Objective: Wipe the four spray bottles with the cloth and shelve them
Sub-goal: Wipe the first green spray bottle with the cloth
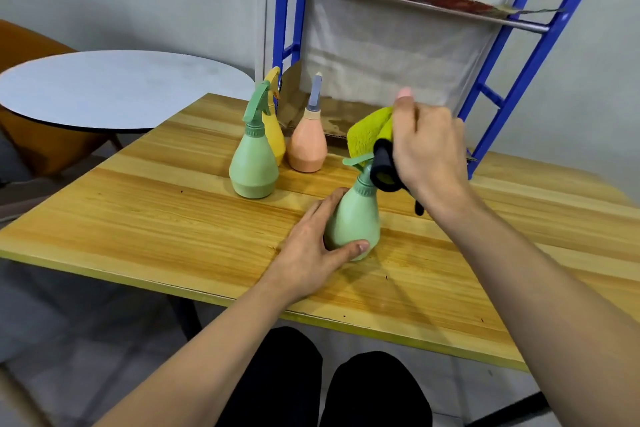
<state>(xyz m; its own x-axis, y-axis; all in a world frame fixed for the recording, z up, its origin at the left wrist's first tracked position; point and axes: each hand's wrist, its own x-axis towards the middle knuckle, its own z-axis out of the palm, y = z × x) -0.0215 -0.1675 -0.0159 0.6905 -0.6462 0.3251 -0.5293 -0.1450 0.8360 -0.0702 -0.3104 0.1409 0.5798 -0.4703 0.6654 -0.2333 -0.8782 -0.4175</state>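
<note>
A green spray bottle (355,215) stands on the wooden table (173,218). My left hand (315,250) grips its lower body, thumb across the front. My right hand (429,149) holds a yellow-green cloth with a black edge (370,139) against the bottle's spray head, which is mostly hidden. Further back stand a second green spray bottle (254,163), a yellow spray bottle (275,132) partly behind it, and a peach spray bottle (307,146) with a grey nozzle.
A blue metal shelf rack (519,80) lined with cardboard stands at the table's far edge, its lowest shelf right behind the bottles. A round white table (121,87) and an orange chair (20,45) are to the left. My knees show below the table's front edge.
</note>
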